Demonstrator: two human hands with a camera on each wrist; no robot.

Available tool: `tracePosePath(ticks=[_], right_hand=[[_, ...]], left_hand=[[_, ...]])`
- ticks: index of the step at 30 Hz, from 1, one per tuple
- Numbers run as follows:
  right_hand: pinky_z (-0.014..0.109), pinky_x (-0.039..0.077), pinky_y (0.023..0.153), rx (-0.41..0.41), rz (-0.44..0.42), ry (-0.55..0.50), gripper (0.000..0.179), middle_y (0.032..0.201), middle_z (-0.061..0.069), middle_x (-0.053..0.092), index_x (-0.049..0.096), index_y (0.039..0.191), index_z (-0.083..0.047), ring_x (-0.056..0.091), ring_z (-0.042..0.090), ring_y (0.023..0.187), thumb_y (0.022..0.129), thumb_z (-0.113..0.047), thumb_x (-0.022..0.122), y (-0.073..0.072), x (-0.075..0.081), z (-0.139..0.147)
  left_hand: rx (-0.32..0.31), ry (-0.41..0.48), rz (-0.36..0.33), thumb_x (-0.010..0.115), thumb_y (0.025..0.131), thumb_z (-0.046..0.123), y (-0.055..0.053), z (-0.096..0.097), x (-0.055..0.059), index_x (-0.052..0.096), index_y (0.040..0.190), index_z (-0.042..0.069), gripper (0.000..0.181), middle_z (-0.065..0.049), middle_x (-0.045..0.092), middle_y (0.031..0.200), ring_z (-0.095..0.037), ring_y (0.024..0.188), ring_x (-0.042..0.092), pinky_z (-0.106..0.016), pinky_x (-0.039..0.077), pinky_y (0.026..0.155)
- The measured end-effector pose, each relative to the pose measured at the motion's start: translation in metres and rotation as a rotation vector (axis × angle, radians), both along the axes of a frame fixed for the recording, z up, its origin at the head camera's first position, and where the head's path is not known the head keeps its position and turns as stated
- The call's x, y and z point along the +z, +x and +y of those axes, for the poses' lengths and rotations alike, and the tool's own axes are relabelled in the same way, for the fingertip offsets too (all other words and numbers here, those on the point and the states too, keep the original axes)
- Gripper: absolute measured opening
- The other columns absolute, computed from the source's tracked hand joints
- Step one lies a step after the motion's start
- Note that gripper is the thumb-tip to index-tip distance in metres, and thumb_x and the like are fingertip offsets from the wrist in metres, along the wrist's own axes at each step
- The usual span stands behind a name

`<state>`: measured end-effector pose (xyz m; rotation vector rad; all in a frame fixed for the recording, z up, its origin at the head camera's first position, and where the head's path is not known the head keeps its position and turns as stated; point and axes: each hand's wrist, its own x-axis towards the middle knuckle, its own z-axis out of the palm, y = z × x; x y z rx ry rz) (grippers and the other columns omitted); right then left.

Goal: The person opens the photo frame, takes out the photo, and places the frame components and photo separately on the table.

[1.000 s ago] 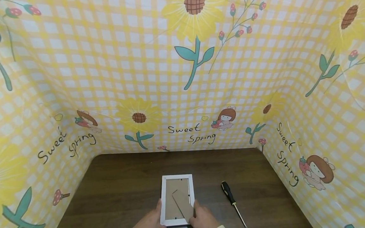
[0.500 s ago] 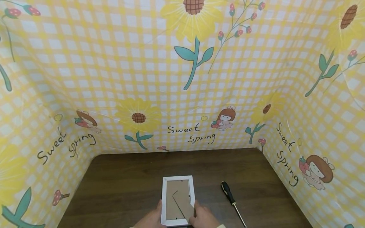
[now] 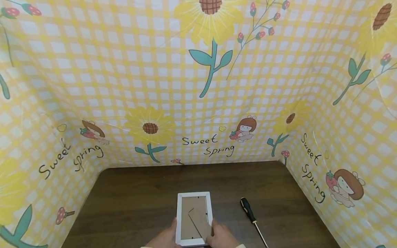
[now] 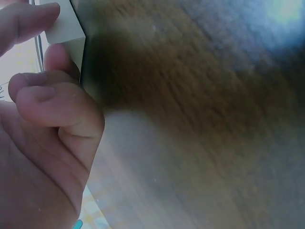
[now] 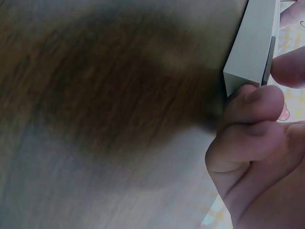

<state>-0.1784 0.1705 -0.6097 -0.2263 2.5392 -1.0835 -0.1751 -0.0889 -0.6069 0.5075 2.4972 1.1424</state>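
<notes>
A white picture frame (image 3: 179,208) is held back side up near the front of the table. Its brown backing board (image 3: 187,224) shows a bent cut line and small black tabs along the inner edge. My left hand (image 3: 165,236) grips the lower left side; in the left wrist view its fingers curl at the corner of the white frame (image 4: 66,28). On the lower right side my right hand (image 3: 221,236) grips the frame, thumb over the backing. The right wrist view has curled fingers under the frame's corner (image 5: 250,57).
To the right of the frame lies a screwdriver (image 3: 246,209) with a black handle, its shaft running toward the front edge. The dark wooden table (image 3: 130,199) is enclosed at the back and sides by a yellow checked cloth (image 3: 198,113) with flower prints.
The frame has shifted very slightly toward me and to the right, both hands keeping their grip on it. The screwdriver has not moved.
</notes>
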Motion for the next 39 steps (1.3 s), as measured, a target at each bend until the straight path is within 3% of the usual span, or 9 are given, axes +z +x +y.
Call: tracePosePath(ticks=[11,18,25,29,32,34,36,39], right_hand=[[0.055,0.053,0.075,-0.006,0.008,0.009,0.05,0.094,0.011,0.069,0.055,0.122,0.007,0.063,0.023,0.082,0.079,-0.015,0.067,-0.004,0.005,-0.005],[0.052,0.052,0.073,-0.006,0.031,0.04,0.049,0.093,0.007,0.068,0.055,0.121,0.003,0.061,0.022,0.081,0.078,-0.018,0.066,-0.005,0.004,-0.006],[0.053,0.051,0.071,0.005,0.03,0.014,0.045,0.09,0.007,0.066,0.055,0.118,0.003,0.06,0.022,0.077,0.079,-0.016,0.067,-0.005,0.008,-0.007],[0.052,0.052,0.071,0.006,0.021,0.021,0.042,0.089,0.005,0.067,0.056,0.117,0.0,0.061,0.021,0.078,0.08,-0.017,0.067,-0.006,0.005,-0.006],[0.054,0.052,0.074,-0.002,0.013,0.018,0.047,0.094,0.007,0.069,0.055,0.122,0.002,0.062,0.022,0.081,0.081,-0.018,0.067,-0.005,0.004,-0.005],[0.056,0.051,0.077,-0.01,0.014,0.009,0.055,0.099,0.01,0.069,0.053,0.129,0.005,0.062,0.024,0.085,0.081,-0.017,0.066,-0.005,0.005,-0.004],[0.057,0.05,0.08,-0.02,0.012,0.0,0.062,0.102,0.012,0.069,0.05,0.135,0.006,0.061,0.025,0.087,0.08,-0.017,0.066,-0.004,0.006,-0.004],[0.057,0.05,0.08,-0.03,0.029,-0.012,0.066,0.103,0.013,0.069,0.049,0.139,0.005,0.06,0.025,0.088,0.079,-0.017,0.066,-0.003,0.007,-0.003]], left_hand=[[0.069,-0.103,-0.069,0.086,0.074,0.011,-0.002,0.001,0.005,0.019,0.145,-0.022,0.103,-0.019,0.068,0.092,-0.028,0.081,0.064,-0.057,0.052,0.08],[0.041,-0.139,0.041,0.083,0.069,0.016,-0.001,-0.003,0.006,0.022,0.144,-0.023,0.104,-0.012,0.068,0.08,-0.023,0.074,0.063,-0.049,0.054,0.075],[0.014,-0.125,0.032,0.085,0.075,0.02,-0.002,-0.007,0.004,0.021,0.145,-0.022,0.105,-0.002,0.06,0.07,-0.018,0.069,0.057,-0.047,0.053,0.073],[-0.001,-0.118,0.015,0.086,0.078,0.027,-0.006,-0.01,0.004,0.025,0.146,-0.019,0.102,-0.008,0.068,0.085,-0.022,0.077,0.062,-0.051,0.053,0.076],[0.01,-0.176,0.038,0.084,0.081,0.041,-0.013,-0.012,0.008,0.034,0.145,-0.017,0.1,-0.02,0.07,0.102,-0.033,0.09,0.067,-0.057,0.052,0.081],[0.031,-0.236,0.076,0.082,0.08,0.051,-0.018,-0.013,0.011,0.037,0.145,-0.015,0.103,-0.028,0.066,0.116,-0.04,0.101,0.066,-0.061,0.05,0.085],[0.036,-0.284,0.123,0.08,0.078,0.058,-0.025,-0.014,0.013,0.037,0.149,-0.01,0.107,-0.03,0.059,0.125,-0.041,0.101,0.065,-0.06,0.05,0.084],[0.002,-0.292,0.192,0.08,0.073,0.065,-0.036,-0.016,0.013,0.029,0.157,0.003,0.117,-0.029,0.042,0.146,-0.044,0.116,0.058,-0.06,0.05,0.085]])
